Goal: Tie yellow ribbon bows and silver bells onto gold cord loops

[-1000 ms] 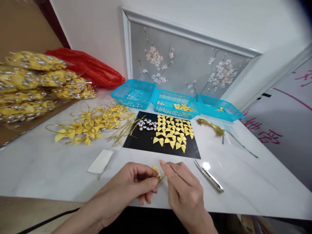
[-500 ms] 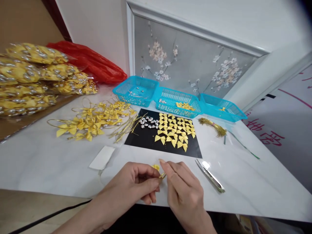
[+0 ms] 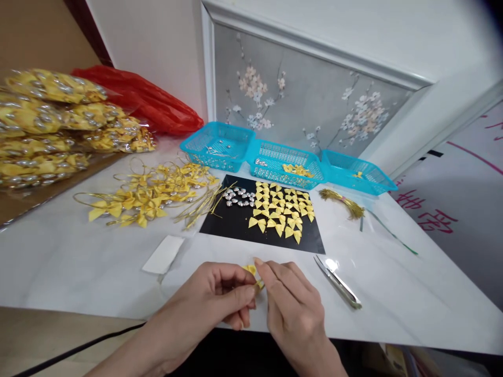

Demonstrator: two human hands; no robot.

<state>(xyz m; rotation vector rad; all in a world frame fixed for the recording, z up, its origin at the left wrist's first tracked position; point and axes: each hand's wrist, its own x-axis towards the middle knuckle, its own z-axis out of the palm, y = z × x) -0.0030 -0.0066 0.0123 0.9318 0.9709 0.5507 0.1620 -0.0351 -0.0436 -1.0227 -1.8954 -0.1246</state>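
At the front edge of the table my left hand (image 3: 222,298) pinches a small yellow ribbon bow (image 3: 250,269), partly hidden by the fingers. Close against it, my right hand (image 3: 294,301) is closed at the same spot, its fingertips on a short gold piece of the bow's tie; exactly what they grip is mostly covered. Just beyond the hands, a black mat (image 3: 223,230) carries rows of yellow bows (image 3: 277,209) and a cluster of silver beads (image 3: 239,197). Gold cords (image 3: 204,204) lie over its left edge. Scissors-like metal snips (image 3: 338,283) rest right of my right hand.
Three blue baskets (image 3: 218,157) line the back. Finished-looking bows with cord loops (image 3: 145,196) are heaped at left, near bagged bows (image 3: 47,120) and a red plastic bag (image 3: 145,99). A white card (image 3: 163,254) lies left; a gold cord bundle (image 3: 342,203) lies right.
Both hands stay together at the bow with almost the same grip. The whole view has shifted very slightly; nothing else has visibly moved.
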